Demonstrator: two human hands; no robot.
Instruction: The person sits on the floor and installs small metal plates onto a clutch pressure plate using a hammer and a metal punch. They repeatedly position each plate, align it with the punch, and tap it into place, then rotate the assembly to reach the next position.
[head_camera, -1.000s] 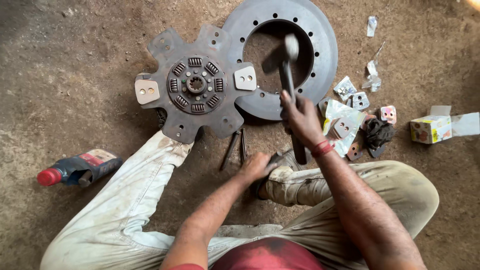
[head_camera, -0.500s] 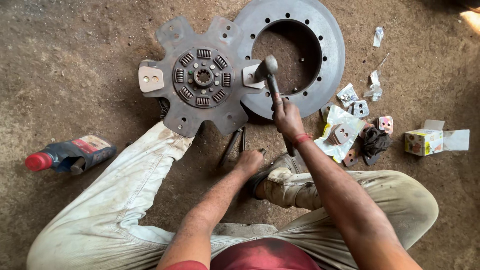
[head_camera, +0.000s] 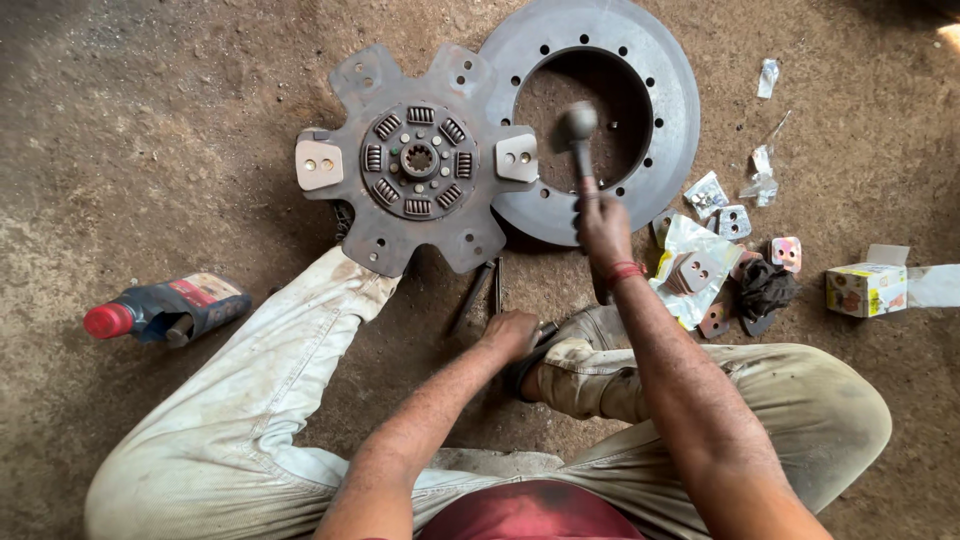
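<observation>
My right hand (head_camera: 603, 226) grips the handle of a hammer (head_camera: 578, 130), whose head hangs over the inner edge of a large grey ring plate (head_camera: 672, 110) lying on the floor. Overlapping that plate's left side lies a star-shaped clutch disc (head_camera: 418, 160) with a splined hub, coil springs and pale friction pads. My left hand (head_camera: 510, 333) rests low on the floor by my foot, fingers curled; whether it holds anything is hidden. Two thin metal tools (head_camera: 480, 290) lie just beyond it.
A dark bottle with a red cap (head_camera: 165, 310) lies on the floor at the left. Loose friction pads in a plastic bag (head_camera: 695, 270), a dark rag (head_camera: 765, 288) and a small cardboard box (head_camera: 865, 290) lie at the right. My legs spread across the dirt floor.
The hammer has swung down from above the ring plate towards its inner edge. My left hand has stayed by my foot.
</observation>
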